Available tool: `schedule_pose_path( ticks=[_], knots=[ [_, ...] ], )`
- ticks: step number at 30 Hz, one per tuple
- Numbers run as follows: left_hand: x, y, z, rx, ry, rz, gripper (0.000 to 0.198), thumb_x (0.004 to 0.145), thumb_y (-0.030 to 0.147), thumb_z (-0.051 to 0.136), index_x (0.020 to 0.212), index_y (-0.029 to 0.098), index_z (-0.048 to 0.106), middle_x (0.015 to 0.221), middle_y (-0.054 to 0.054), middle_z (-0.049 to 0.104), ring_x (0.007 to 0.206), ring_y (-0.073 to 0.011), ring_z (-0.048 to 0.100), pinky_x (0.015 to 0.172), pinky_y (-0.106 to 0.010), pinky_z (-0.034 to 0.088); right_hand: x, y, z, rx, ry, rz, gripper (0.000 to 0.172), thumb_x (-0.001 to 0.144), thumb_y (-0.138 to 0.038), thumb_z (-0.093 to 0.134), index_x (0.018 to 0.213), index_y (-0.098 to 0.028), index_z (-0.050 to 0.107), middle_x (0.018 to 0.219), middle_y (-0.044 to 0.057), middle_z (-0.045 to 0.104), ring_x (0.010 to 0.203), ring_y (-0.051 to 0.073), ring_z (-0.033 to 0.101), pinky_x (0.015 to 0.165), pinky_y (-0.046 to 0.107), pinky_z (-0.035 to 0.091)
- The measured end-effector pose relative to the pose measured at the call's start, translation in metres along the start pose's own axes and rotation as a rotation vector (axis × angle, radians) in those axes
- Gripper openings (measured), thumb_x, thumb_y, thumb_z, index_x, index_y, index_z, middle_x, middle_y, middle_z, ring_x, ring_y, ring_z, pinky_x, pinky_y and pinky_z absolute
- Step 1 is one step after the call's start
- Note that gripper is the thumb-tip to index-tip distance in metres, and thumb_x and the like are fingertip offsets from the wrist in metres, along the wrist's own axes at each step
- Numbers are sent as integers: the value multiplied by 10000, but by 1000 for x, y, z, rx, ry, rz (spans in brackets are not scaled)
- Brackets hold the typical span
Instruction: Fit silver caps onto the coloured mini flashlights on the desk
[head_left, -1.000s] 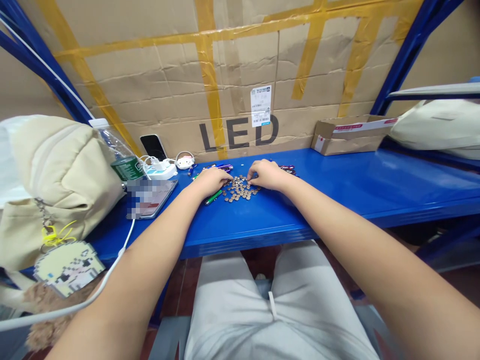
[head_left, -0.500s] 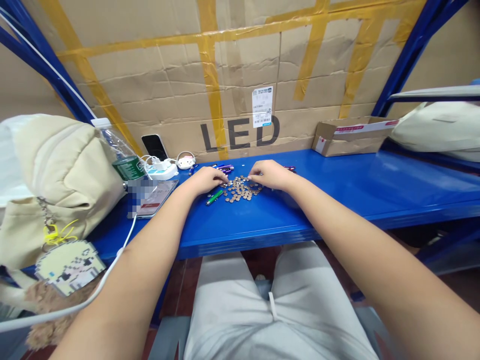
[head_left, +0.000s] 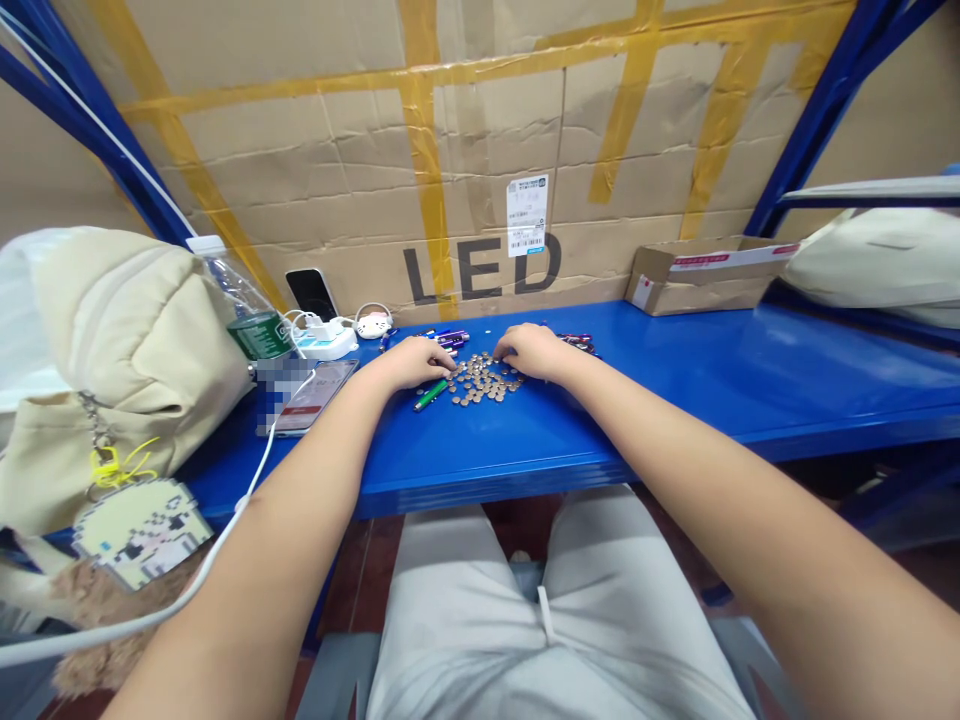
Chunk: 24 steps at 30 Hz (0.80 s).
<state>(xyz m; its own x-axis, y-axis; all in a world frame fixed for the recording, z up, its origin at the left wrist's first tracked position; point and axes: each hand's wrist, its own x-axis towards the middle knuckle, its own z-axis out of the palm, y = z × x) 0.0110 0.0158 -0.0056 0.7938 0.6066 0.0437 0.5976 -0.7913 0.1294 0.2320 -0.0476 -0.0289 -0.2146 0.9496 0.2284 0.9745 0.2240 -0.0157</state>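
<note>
A loose spread of small round metal discs [head_left: 480, 385], coppery and silvery, lies on the blue shelf top [head_left: 450, 450] between my hands; they look like button cells or coins, too small to be sure. My left hand [head_left: 416, 362] rests at the left side of the spread, fingers loosely bent and a little apart, fingertips by the discs. Across from it, my right hand [head_left: 531, 352] has its fingers curled down together at the upper right edge of the spread; anything between them is hidden. A green pen-like tube [head_left: 430, 395] lies just below my left fingertips.
Purple pen-like tubes [head_left: 450, 340] lie behind my left hand, more dark ones [head_left: 577, 342] beyond the right. Left stand a phone [head_left: 326, 395], power strip [head_left: 326, 340], bottle [head_left: 259, 325] and beige bag [head_left: 150, 330]. An open carton [head_left: 697, 280] sits at back right; a white cable [head_left: 259, 470] crosses my left forearm.
My right fingers have curled in slightly at the edge of the discs. My left hand has hardly moved, and the view has shifted a little.
</note>
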Motion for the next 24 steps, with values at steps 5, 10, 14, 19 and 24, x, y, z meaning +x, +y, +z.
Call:
schedule_pose_path(
  ticks=[5, 10, 14, 19, 24],
  knots=[
    [-3, 5, 0, -41, 30, -43, 218, 760, 240, 613, 937, 192, 731, 1057, -16, 707, 953, -182, 641, 865, -249, 466, -3, 1, -3, -21, 36, 90, 296, 798, -224, 553, 1057, -279, 686, 1095, 28, 686, 1045, 238, 584, 841, 334, 433],
    [-5, 9, 3, -138, 81, -47, 283, 710, 126, 589, 965, 176, 701, 916, -17, 714, 848, -156, 647, 749, -229, 486, -7, 0, -7, 38, 10, 163, 293, 784, -179, 550, 1019, -272, 699, 1048, 15, 703, 1007, 226, 603, 822, 329, 425],
    [-3, 9, 5, -145, 141, -9, 296, 678, 93, 603, 953, 165, 685, 857, -15, 702, 806, -148, 641, 723, -231, 481, -8, -2, -8, 107, 32, 108, 288, 766, -144, 553, 986, -253, 705, 987, 6, 714, 934, 191, 619, 760, 281, 419],
    [-4, 9, 6, -191, 136, 27, 268, 691, 90, 610, 941, 156, 681, 817, -14, 710, 776, -143, 653, 725, -233, 486, -9, -4, -5, 145, 65, 16, 312, 723, -101, 563, 959, -247, 705, 948, -7, 716, 895, 172, 617, 737, 253, 411],
    [-2, 11, 3, -132, 148, 18, 186, 770, 174, 599, 924, 166, 702, 899, -28, 726, 838, -166, 658, 790, -261, 493, -13, -5, -6, 121, 75, -48, 328, 733, -75, 524, 956, -238, 701, 987, 7, 710, 951, 182, 598, 766, 260, 404]
  ],
)
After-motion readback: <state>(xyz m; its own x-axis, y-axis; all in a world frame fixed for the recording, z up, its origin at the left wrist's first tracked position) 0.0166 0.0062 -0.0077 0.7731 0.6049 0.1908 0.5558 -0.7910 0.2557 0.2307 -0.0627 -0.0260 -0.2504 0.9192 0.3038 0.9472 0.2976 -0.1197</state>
